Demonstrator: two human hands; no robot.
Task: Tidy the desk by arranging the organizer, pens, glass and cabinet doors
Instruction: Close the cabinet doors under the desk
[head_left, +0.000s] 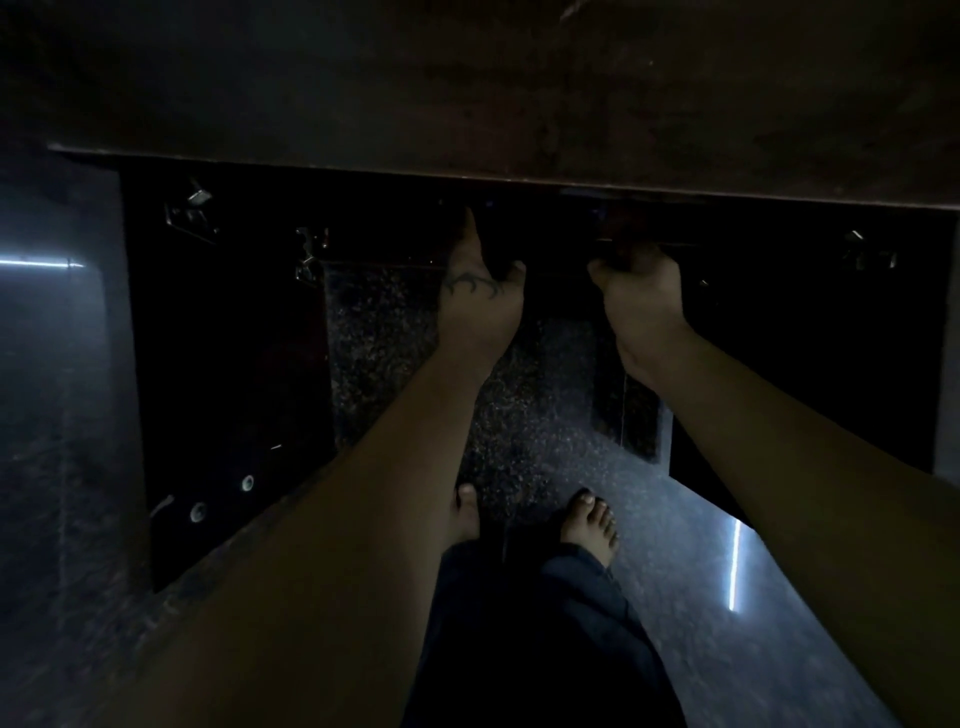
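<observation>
A: Looking from the left, what do you see first?

B: A big, flat, dark cabinet door (228, 364). It stands wide open under the long brown desk top (467, 104). A small shiny metal hinge (197, 208) sits near its top.

A: And the left hand (480, 306)?

B: It is up near the middle, just under the desk top. One finger points up and the thumb sticks out. It is too dark to tell if it holds anything.

A: What about the right hand (641, 296)?

B: Its fingers are curled tight over a thin dark edge (670, 242). I think that edge is the top of a door, but I can't be sure.

A: And far right?

B: Another big, flat, dark cabinet door (805, 364), open too.

A: So what is the job now?

B: I think it is shutting the doors. They are both still open.

A: How do we do it well?

B: Push each door slowly, near its free side, away from the hinge. Keep fingers off the gap, or they could get pinched. The bare feet (592, 519) stand on the dark speckled stone floor (519, 415), close to where the doors will swing. Step back a little first. It is very dark, so feel for the edge, then press until each door sits flat.
</observation>
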